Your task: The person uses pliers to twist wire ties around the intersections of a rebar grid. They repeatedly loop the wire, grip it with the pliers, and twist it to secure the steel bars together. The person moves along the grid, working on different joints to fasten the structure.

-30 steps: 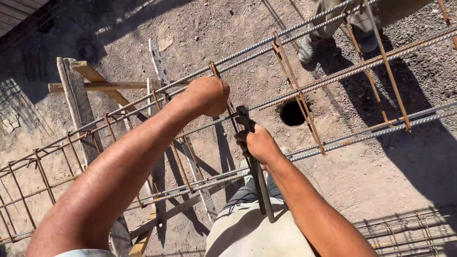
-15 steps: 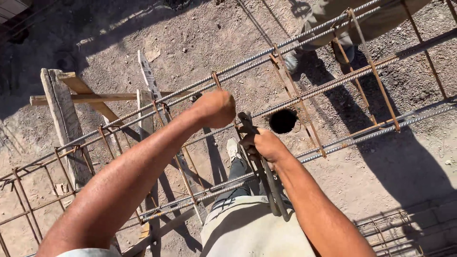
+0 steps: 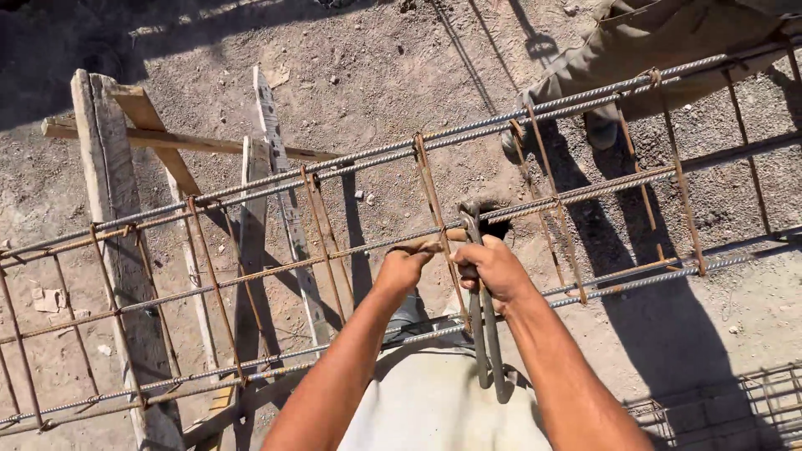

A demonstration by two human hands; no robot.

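Rebar cage (image 3: pixel 351 171) lies horizontal across a wooden trestle (image 3: pixel 109 192) over bare gravel ground (image 3: pixel 401 75); long ribbed bars run left to right, with rusty rectangular stirrups (image 3: pixel 430 209) spaced along them. Left hand (image 3: pixel 403 269) is closed around a longitudinal bar (image 3: pixel 276 271) just beside one stirrup, fingers curled over the top. Right hand (image 3: pixel 493 266) is fisted around the long handles of tying nippers (image 3: pixel 480 309), whose head sits at the bar-stirrup crossing, touching it; whether wire is caught in the head cannot be told. Handles hang down toward the person's lap. Judgement: the cage is heavy and stiff as a whole, though single bars look likely to flex between supports; ribbed steel gives good purchase, not slippery, but rust and wire ends are rough on bare skin. Best hold on the bar is close to a crossing, where it is braced. Nippers are best gripped low on the handles for leverage. A second person's trouser leg and shoe (image 3: pixel 601 129) stand at the far side of the cage, top right. More mesh (image 3: pixel 718 409) at bottom right.
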